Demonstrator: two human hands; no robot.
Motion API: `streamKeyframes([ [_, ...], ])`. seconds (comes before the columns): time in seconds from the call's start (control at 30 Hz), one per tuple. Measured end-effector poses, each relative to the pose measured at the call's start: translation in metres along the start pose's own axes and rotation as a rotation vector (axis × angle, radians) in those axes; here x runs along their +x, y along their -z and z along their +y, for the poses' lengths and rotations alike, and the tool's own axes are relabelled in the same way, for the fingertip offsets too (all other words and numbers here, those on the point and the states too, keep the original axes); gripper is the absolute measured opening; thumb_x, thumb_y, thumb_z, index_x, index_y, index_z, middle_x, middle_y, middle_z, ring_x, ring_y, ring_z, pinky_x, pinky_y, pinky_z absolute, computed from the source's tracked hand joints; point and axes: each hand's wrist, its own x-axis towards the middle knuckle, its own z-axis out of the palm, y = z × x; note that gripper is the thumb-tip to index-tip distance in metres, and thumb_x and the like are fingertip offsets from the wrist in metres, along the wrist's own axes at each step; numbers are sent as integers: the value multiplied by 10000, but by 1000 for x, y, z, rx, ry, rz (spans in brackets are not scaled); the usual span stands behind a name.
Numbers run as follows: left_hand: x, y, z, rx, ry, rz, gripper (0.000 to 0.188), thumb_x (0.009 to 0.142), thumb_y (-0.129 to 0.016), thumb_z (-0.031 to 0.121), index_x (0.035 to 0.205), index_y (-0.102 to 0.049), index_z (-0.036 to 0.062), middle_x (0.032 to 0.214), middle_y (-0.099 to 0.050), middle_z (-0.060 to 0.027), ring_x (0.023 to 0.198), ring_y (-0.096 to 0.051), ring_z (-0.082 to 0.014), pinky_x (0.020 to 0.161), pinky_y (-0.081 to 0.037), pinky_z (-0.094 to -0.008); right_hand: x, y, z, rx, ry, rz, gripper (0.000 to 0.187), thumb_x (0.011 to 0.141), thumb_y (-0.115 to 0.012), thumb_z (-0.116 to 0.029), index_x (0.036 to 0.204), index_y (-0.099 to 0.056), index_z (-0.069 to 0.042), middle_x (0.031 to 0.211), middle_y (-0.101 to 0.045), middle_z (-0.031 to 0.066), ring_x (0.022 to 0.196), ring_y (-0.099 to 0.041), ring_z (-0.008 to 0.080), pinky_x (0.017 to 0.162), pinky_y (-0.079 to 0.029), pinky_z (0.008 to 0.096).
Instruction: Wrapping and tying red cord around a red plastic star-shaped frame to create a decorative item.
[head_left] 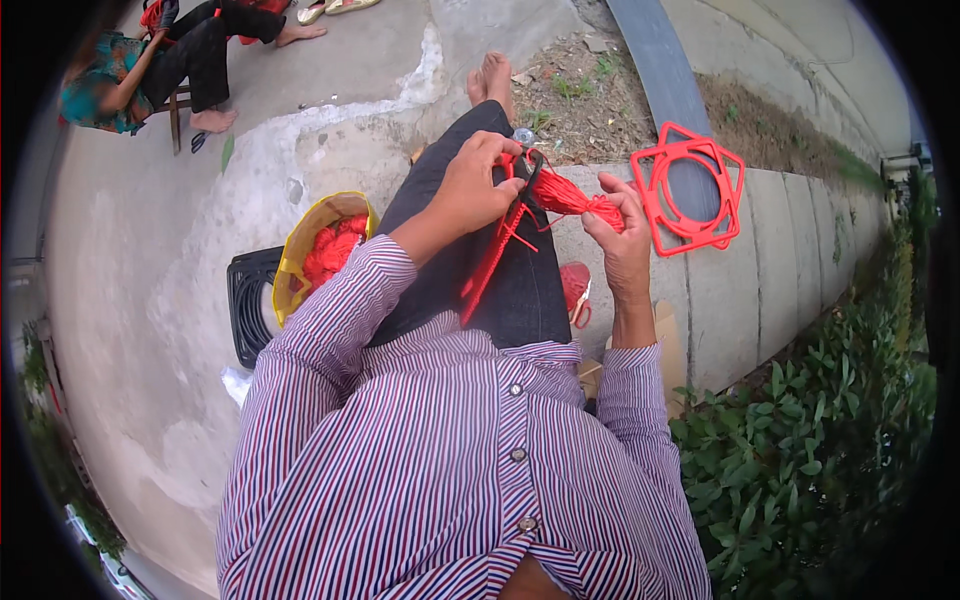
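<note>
My right hand [625, 225] is closed around one end of a bundle of red cord [570, 195], its fingers and thumb pinching the strands. My left hand [475, 185] grips the top of a flat red piece [488, 265], seen nearly edge-on, which slants down across my lap. Short red cord ends stick out from that piece. Beside the left fingertips is a dark strip [532, 172], where the cord bundle's other end meets it; how they join is hard to make out.
Red plastic frames with round openings [665, 215] lie on the ledge at right. Left of my leg stands a yellow bag [290, 265] of red cord, beside black frames [250, 300]. Red-handled scissors [581, 315] sit right of my lap. Another person [130, 80] sits far left. Bushes [780, 460] border the right.
</note>
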Motion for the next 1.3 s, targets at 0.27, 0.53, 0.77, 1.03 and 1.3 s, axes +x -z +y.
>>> streamKeyframes([
  [0.27,-27,-9,0,-560,504,-444,278,754,-740,131,923,-588,-27,809,-608,-58,745,-578,-117,710,-493,-276,-86,110,-51,1239,-47,-136,383,773,-636,-122,1098,-449,-44,820,-487,72,817,-486,223,999,-382,517],
  [0.53,-27,-17,5,-583,507,-454,276,755,-752,120,922,-584,-22,811,-605,-44,747,-570,-108,699,-491,-266,-50,26,-6,816,-297,139,458,855,-496,-86,1283,-409,51,1294,-501,191,914,-611,224,807,-536,359],
  [0.77,-28,-13,3,-712,568,-485,274,812,-691,32,1045,-550,-1,844,-538,14,767,-512,-52,706,-460,-206,-32,-35,0,524,-430,-148,258,926,-537,-148,1138,-530,-1,912,-578,5,765,-560,92,696,-464,250],
  [1.03,-29,-21,-2,-562,509,-460,427,772,-725,107,1139,-533,7,769,-612,-32,710,-585,-101,664,-482,-269,-70,-32,-83,541,-333,-221,289,860,-651,-96,1112,-538,-11,901,-568,-8,757,-520,55,693,-438,217],
  [1.3,-26,1,46,-106,162,-88,441,793,-698,95,1189,-532,-7,979,-566,-111,886,-589,-180,696,-509,-307,-55,-10,-120,740,-358,-223,505,770,-710,-174,1169,-485,39,956,-587,68,843,-555,100,747,-439,232],
])
